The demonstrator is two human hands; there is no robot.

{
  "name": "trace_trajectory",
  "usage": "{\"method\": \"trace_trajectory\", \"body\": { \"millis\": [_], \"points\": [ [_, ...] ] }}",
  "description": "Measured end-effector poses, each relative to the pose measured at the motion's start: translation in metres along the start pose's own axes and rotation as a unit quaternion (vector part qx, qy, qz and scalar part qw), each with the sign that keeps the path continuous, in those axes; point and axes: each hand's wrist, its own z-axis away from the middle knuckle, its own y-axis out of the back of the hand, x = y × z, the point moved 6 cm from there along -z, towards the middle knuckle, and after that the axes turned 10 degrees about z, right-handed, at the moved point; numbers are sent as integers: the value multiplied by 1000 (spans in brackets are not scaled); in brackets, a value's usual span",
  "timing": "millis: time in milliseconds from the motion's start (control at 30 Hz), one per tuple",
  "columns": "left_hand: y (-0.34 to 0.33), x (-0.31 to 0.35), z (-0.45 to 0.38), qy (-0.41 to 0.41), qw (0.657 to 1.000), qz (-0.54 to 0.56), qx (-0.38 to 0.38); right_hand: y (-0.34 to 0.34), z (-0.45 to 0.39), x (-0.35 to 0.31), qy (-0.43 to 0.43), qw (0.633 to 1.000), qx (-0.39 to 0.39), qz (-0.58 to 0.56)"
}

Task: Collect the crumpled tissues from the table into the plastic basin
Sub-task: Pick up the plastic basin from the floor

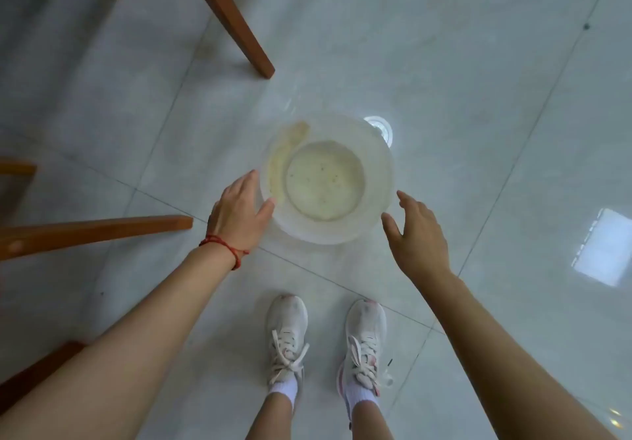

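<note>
A round translucent plastic basin (pixel 372 173) stands on the tiled floor in front of my feet; it holds no tissues and has a yellowish stain on its inner wall. My left hand (pixel 239 214), with a red cord at the wrist, touches the basin's left rim, fingers spread. My right hand (pixel 415 231) hovers just off the right rim, fingers apart, holding nothing. No tissues and no table top are in view.
Wooden furniture legs (pixel 236 25) slant across the upper left, and another wooden leg (pixel 102 231) lies low at the left. A further brown piece (pixel 34 374) shows at the lower left. My white sneakers (pixel 287 337) stand below the basin on glossy grey tiles.
</note>
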Motion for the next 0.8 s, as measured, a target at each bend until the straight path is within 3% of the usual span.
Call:
{"method": "trace_trajectory", "body": {
  "millis": [133,500,800],
  "points": [
    [-20,-11,-21,41,999,15,5,-26,-22,8,-52,997,-8,-64],
    [-27,-30,-48,104,986,96,89,-37,-48,15,-54,984,29,-170],
    [-8,-13,-3,114,976,153,109,-10,-20,13,-53,978,53,-194]
  ]
}}
